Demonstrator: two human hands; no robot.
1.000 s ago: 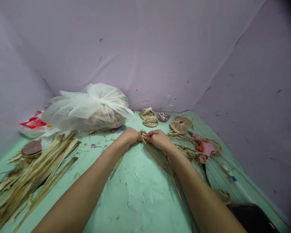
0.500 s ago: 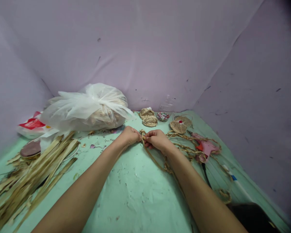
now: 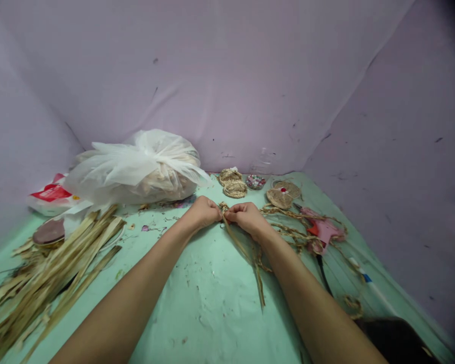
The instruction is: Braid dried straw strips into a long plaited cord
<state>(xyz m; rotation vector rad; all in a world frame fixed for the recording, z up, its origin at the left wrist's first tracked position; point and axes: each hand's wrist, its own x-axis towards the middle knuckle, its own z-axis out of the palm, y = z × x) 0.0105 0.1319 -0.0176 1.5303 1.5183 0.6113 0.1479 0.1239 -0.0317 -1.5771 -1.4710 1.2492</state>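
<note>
My left hand (image 3: pixel 208 212) and my right hand (image 3: pixel 241 216) meet at mid-table, fingers pinched together on a braid of dried plant fibre (image 3: pixel 223 206). A small plaited end shows just above and between the fingertips. From the pinch, a loose fibre strand (image 3: pixel 240 246) hangs down toward me and to the right, its tip lying on the green cover. Part of the braid is hidden by my fingers. Just beyond my hands lie woven straw pieces (image 3: pixel 234 189), and more braided cords (image 3: pixel 288 230) spread out beside my right wrist.
A tied white plastic bag (image 3: pixel 144 167) sits at back left, near a red-and-white packet (image 3: pixel 53 194). Dried leaf strips (image 3: pixel 56 273) cover the left side. On the right are a pink glue gun (image 3: pixel 326 230), woven discs (image 3: pixel 280 196) and a container of beads (image 3: pixel 256 182).
The loose strand has moved from a line along my right forearm to hanging free, its end now on the table. Both hands stay nearly in place, still pinching the braid.
</note>
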